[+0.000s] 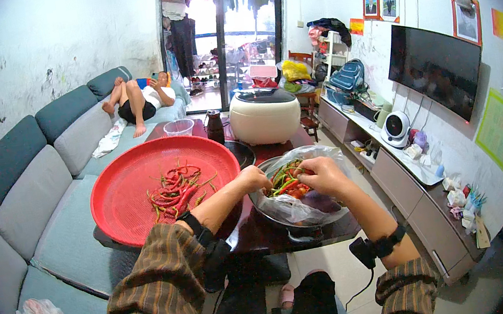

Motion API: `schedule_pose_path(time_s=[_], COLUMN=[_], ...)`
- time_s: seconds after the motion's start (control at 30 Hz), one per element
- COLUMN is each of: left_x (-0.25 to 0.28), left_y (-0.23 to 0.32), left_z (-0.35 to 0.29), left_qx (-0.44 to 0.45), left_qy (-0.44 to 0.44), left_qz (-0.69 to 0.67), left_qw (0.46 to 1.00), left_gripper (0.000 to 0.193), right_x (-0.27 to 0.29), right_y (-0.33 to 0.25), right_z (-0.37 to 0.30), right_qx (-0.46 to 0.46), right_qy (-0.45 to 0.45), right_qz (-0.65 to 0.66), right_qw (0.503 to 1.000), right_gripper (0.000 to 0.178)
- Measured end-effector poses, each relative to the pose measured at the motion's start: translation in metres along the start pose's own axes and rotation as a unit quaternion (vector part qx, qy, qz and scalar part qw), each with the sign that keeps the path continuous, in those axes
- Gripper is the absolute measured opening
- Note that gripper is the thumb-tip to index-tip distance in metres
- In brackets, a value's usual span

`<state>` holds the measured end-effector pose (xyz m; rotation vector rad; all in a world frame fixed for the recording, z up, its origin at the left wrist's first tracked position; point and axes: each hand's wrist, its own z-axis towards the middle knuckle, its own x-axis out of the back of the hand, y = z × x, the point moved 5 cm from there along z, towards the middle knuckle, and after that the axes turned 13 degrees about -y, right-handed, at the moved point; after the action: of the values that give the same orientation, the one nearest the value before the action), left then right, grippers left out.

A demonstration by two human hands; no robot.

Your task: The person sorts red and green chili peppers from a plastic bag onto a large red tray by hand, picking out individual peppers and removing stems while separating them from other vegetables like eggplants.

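Observation:
A clear plastic bag [331,209] lines a metal pan [281,222] at the table's front right, with red and green chili peppers [285,181] inside. My right hand [323,176] is over the bag, thumb and fingers pinched on a chili pepper. My left hand [253,179] reaches across to the bag's left side. Its fingers are curled closed, and what they hold is hidden. Left of my hands, a wide round red tray [118,192] carries a loose pile of red chili peppers [176,190], several with green stems.
Behind the pan, a white rounded appliance [265,116] stands on the dark table [333,232], near a brown jar [214,127] and a clear plastic tub [178,127]. A sofa [70,240] runs along the left; another person [144,101] lies there. A TV cabinet [400,184] lines the right.

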<state>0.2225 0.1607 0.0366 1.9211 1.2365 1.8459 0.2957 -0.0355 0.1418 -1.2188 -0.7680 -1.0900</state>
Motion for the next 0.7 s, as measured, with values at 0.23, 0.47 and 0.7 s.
schedule_pose_path(time_s=[0.23,0.47,0.7], left_x=[-0.003,0.001,0.004], left_y=[0.033,0.052,0.041], left_z=[-0.051,-0.075,-0.050], left_qx=[-0.035,-0.084,-0.064], left_qy=[-0.003,0.111,-0.040], left_qz=[-0.058,0.105,-0.125], left_qw=[0.998,0.985,0.989], left_gripper=[0.024,0.027,0.021], right_x=[-0.004,-0.004,0.005], right_y=[-0.015,-0.004,0.016], right_z=[-0.024,-0.035,-0.031], right_qx=[0.009,0.027,-0.021], right_qy=[0.089,0.152,0.197], right_qz=[0.042,0.141,0.368], right_qw=[0.995,0.978,0.908], right_gripper=[0.021,0.020,0.016])
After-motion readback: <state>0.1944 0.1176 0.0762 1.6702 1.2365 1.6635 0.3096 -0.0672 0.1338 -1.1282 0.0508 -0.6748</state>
